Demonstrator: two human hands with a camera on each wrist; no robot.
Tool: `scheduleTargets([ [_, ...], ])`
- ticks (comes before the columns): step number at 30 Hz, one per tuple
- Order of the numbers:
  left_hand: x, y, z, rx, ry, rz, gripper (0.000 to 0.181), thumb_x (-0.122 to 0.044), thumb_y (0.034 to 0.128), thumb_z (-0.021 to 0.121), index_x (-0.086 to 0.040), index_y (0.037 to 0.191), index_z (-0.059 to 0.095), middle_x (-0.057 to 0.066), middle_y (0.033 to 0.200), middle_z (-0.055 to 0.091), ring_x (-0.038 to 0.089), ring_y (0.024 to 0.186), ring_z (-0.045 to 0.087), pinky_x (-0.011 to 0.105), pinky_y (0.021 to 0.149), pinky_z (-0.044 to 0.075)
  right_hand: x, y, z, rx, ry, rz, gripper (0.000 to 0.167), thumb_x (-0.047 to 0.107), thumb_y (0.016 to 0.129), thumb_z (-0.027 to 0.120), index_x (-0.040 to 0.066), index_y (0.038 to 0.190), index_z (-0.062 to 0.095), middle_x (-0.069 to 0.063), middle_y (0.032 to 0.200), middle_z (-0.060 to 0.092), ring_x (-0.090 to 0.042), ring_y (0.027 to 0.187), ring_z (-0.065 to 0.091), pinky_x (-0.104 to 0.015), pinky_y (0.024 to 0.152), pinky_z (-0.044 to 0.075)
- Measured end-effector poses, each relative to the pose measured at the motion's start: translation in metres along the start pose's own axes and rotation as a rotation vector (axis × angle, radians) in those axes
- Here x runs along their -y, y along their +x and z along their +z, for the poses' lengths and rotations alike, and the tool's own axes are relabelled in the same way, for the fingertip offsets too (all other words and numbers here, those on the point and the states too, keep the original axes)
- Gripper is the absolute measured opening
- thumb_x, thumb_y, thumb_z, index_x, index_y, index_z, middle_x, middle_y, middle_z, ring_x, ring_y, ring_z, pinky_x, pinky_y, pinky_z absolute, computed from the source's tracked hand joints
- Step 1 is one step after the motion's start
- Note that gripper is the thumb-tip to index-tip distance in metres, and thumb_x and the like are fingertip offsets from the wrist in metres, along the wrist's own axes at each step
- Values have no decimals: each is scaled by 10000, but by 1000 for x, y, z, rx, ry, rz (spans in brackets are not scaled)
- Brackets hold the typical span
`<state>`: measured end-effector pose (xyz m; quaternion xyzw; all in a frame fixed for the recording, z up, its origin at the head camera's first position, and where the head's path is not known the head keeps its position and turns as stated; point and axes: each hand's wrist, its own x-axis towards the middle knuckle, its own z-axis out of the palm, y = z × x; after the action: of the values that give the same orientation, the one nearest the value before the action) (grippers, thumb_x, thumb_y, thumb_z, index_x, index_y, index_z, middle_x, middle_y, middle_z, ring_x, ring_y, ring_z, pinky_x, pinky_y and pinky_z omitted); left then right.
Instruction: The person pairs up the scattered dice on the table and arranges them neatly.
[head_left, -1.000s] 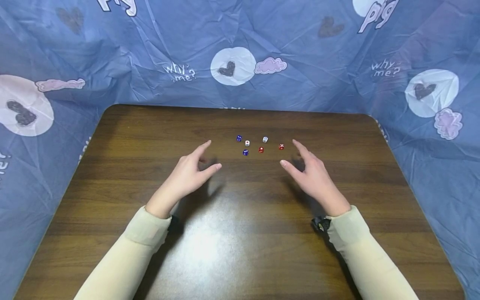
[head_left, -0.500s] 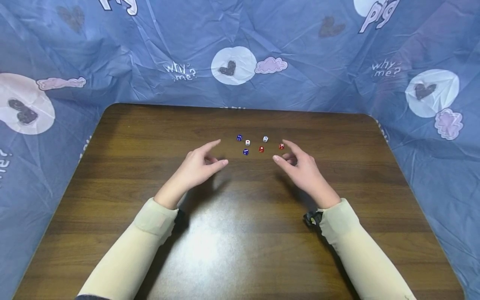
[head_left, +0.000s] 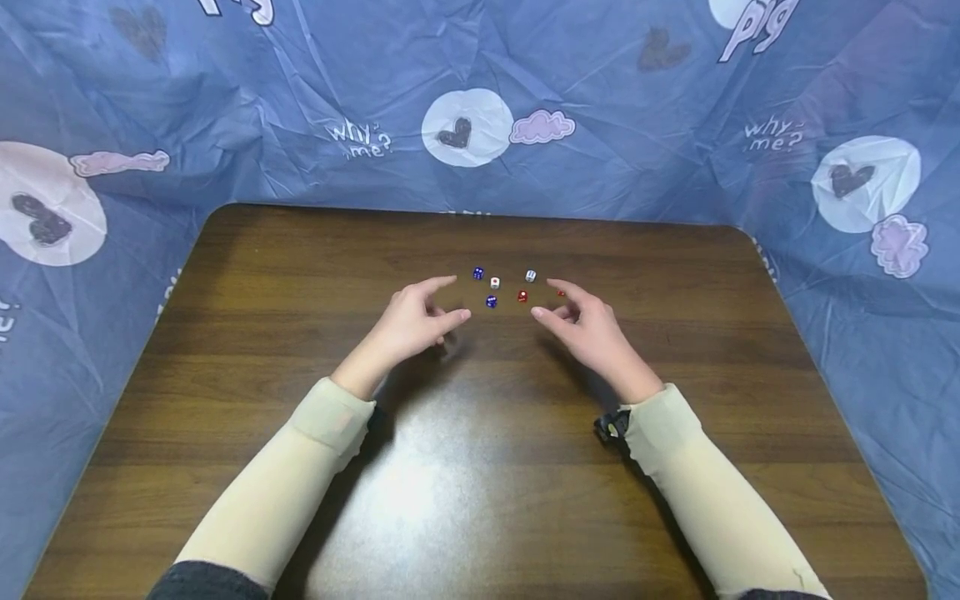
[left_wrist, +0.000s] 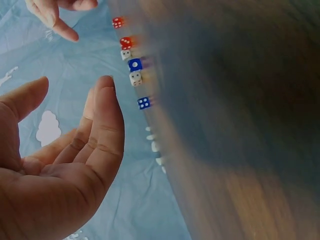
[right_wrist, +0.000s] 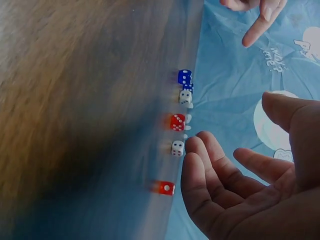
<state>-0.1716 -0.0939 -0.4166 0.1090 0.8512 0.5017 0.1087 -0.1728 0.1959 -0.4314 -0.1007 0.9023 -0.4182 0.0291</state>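
Observation:
Two blue dice (head_left: pixel 491 302), two white dice (head_left: pixel 531 276) and two red dice (head_left: pixel 522 297) lie scattered on the table toward its far side. To their left is my left hand (head_left: pixel 408 323), thumb and index finger spread apart and pointing at the blue dice. My right hand (head_left: pixel 588 329) hovers to their right, its index finger partly covering the rightmost red die (head_left: pixel 561 292) in the head view. Both wrist views show the palms holding nothing. In the left wrist view, a blue die (left_wrist: pixel 144 103) is nearest the left fingertips, apart from them.
The dice rest on a brown wooden table (head_left: pixel 480 467) with rounded far corners. Behind and beside it hangs a blue printed cloth (head_left: pixel 637 108). Black straps (head_left: pixel 611 427) show below the right sleeve cuff (head_left: pixel 663 425).
Both hands have moved inward toward each other, closer to the dice, and each thumb-to-index gap has narrowed. The dice stay in place; the rightmost red die has become partly covered.

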Motion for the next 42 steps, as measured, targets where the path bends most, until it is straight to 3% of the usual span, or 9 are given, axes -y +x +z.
scheduleTargets([
  [8, 1, 9, 5, 33, -1, -54, 661, -284, 962, 740, -20, 1501, 463, 224, 813, 705, 373, 631, 693, 369, 562, 600, 4, 9, 10, 30, 8, 22, 600, 398, 962, 724, 80, 1443, 560, -67, 819, 717, -217, 674, 648, -367, 596, 532],
  [14, 2, 15, 10, 76, -58, -103, 649, -266, 972, 731, -8, 1500, 455, 238, 849, 713, 393, 634, 703, 423, 571, 629, 9, 14, 16, 73, 32, 47, 583, 380, 968, 723, 69, 1435, 566, -142, 800, 716, -286, 692, 681, -364, 575, 514],
  [22, 0, 24, 17, 93, -86, -138, 618, -229, 982, 722, 8, 1488, 460, 237, 833, 715, 341, 580, 703, 434, 550, 628, 11, 23, 23, 106, 60, 80, 552, 350, 966, 730, 58, 1413, 587, -146, 792, 727, -302, 703, 708, -333, 557, 501],
  [24, 0, 26, 19, 95, -81, -143, 600, -216, 983, 720, 16, 1477, 470, 236, 825, 716, 323, 559, 699, 427, 534, 625, 11, 25, 26, 102, 63, 76, 528, 325, 963, 739, 48, 1392, 605, -144, 773, 725, -300, 684, 707, -350, 769, 550],
  [28, 0, 30, 23, 97, -66, -148, 565, -202, 981, 720, 18, 1453, 501, 225, 801, 718, 302, 538, 696, 433, 527, 623, 13, 27, 31, 95, 66, 81, 500, 297, 951, 758, 44, 1364, 631, -131, 759, 724, -286, 665, 703, -327, 757, 562],
  [29, 1, 31, 23, 95, -65, -150, 559, -198, 979, 722, 16, 1449, 508, 223, 797, 718, 299, 536, 695, 432, 526, 623, 13, 28, 32, 96, 66, 85, 499, 290, 949, 761, 42, 1362, 633, -130, 764, 725, -283, 667, 703, -304, 750, 564],
  [31, 2, 34, 24, 91, -64, -153, 544, -189, 973, 730, 10, 1436, 526, 214, 789, 719, 294, 535, 696, 430, 529, 624, 13, 30, 33, 100, 69, 100, 504, 286, 944, 767, 42, 1364, 633, -129, 776, 726, -277, 671, 702, -280, 516, 513],
  [37, 3, 44, 27, 76, -70, -174, 487, -123, 955, 744, -5, 1397, 577, 205, 769, 715, 293, 534, 697, 408, 515, 622, 12, 34, 36, 94, 72, 119, 487, 252, 928, 784, 31, 1340, 649, -129, 772, 727, -253, 657, 702, -269, 522, 511],
  [42, 3, 54, 28, 76, -88, -232, 466, -107, 943, 757, -29, 1377, 608, 209, 769, 715, 306, 549, 703, 414, 532, 628, 12, 34, 38, 92, 60, 127, 467, 226, 923, 790, 39, 1330, 659, -93, 757, 730, -211, 640, 690, -261, 528, 507],
])
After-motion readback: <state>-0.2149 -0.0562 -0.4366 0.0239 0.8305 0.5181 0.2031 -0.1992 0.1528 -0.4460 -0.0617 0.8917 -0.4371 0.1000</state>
